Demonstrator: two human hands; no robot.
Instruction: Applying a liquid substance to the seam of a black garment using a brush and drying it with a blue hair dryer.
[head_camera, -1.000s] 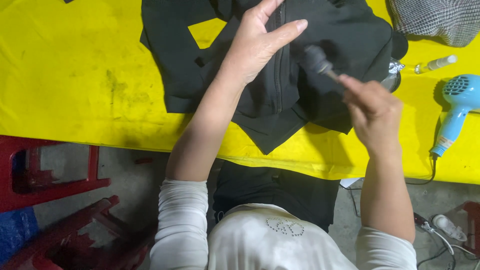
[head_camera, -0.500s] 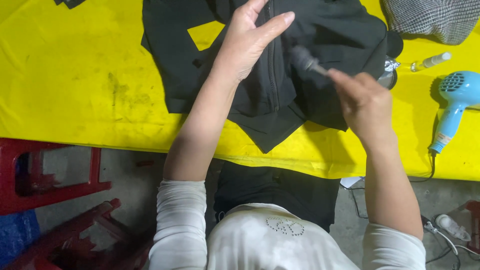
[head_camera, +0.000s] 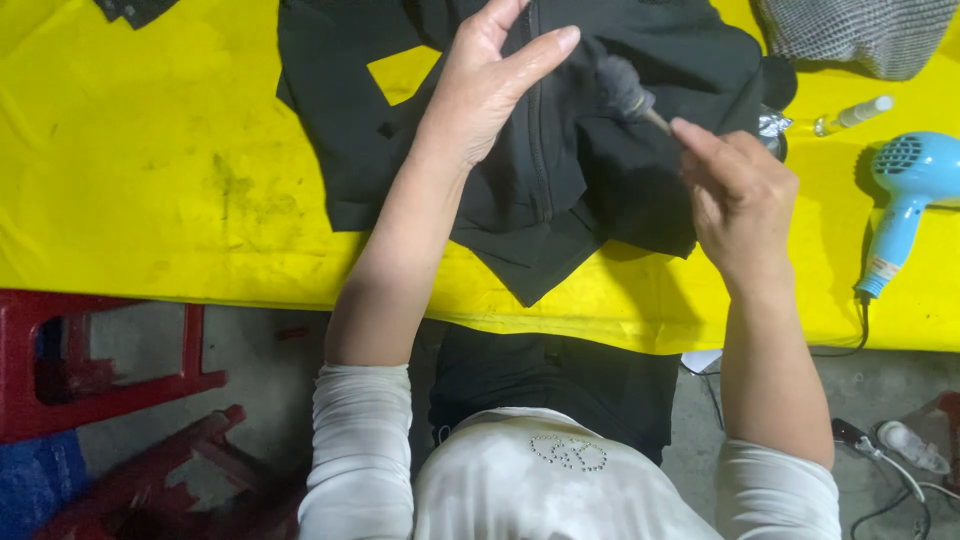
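my left hand lies on the black garment with fingers spread flat. my right hand pinches the handle of a small grey brush, its head touching the cloth just beyond my fingertips. the garment rests on the yellow table; a blue hair dryer lies right of my fingers.

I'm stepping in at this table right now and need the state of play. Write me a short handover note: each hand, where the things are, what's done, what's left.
Left hand: open, palm pressing the black garment flat on the yellow table cover.
Right hand: pinching the thin handle of a small dark brush, whose head touches the fabric beside the zip.
Nearby: blue hair dryer at right, small clear bottle above it, grey checked cloth at top right.
Done: garment spread out, brush on it.
Left: cannot tell how much of the fabric has been brushed.
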